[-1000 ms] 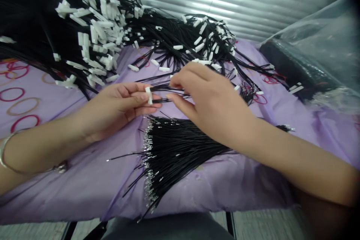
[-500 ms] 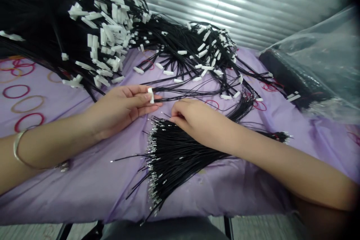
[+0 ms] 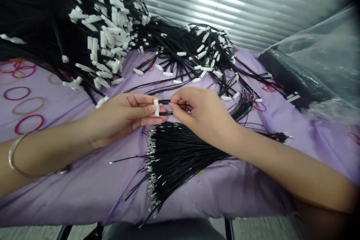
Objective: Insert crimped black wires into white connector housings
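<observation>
My left hand (image 3: pixel 128 114) pinches a small white connector (image 3: pixel 156 107) between thumb and fingers, with black wires running out of it to the right. My right hand (image 3: pixel 201 114) is closed in a pinch on a thin black wire (image 3: pixel 165 113) right at the connector's face. Just below both hands lies a fanned bundle of loose black wires (image 3: pixel 174 153) with bare metal terminals at their left ends. The two hands nearly touch at the connector.
A large heap of finished black wire harnesses with white connectors (image 3: pixel 107 30) fills the back left and middle. A purple cloth with ring prints (image 3: pixel 56 180) covers the table. A clear plastic bag (image 3: pixel 317 60) with a dark bundle sits at the right. A corrugated metal wall (image 3: pixel 253 3) stands behind.
My right hand dropped to the loose wire bundle, pinched a wire there, then rose back to the connector. My left hand kept hold of the connector and shifted slightly lower and right.
</observation>
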The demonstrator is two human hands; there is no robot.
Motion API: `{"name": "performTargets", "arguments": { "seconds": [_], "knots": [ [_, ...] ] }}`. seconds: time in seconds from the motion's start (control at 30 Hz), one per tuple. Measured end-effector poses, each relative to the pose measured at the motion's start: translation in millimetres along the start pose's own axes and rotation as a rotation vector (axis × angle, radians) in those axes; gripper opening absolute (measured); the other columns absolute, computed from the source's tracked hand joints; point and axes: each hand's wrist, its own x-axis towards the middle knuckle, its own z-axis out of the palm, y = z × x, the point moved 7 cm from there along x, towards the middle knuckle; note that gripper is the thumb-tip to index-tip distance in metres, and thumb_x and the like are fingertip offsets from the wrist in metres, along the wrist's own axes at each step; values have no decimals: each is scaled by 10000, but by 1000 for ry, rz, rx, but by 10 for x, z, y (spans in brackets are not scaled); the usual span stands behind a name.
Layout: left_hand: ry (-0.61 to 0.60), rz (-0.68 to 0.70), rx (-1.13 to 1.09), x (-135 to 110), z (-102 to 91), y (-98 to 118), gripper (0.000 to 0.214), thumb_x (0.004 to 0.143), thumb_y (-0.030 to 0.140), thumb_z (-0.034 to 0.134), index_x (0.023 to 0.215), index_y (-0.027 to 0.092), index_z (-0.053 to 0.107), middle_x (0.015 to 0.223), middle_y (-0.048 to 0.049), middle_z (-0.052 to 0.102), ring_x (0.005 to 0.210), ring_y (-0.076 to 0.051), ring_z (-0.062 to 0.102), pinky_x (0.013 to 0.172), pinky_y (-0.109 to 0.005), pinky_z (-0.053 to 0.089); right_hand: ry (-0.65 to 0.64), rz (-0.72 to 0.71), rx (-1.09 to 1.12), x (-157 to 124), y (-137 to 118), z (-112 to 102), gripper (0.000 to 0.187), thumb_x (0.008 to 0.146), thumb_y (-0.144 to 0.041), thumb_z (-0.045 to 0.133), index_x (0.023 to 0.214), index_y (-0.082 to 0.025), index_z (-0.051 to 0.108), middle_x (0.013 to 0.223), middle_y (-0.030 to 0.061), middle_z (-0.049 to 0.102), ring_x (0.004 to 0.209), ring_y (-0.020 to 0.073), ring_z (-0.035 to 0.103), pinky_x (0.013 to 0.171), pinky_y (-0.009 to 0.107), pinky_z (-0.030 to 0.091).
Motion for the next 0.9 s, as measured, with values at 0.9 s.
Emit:
{"name": "performTargets", "arguments": {
  "seconds": [0.9],
  "knots": [
    [-7,-34,68,49,-24,-59,52,790,150,682,811,171,725,914,-16,734,862,-156,692,814,-186,558,-93,25,-75,-4,44,179,145,847,-174,522,750,-127,618,724,8,604,659,103,511,616,241,342]
  ]
}}
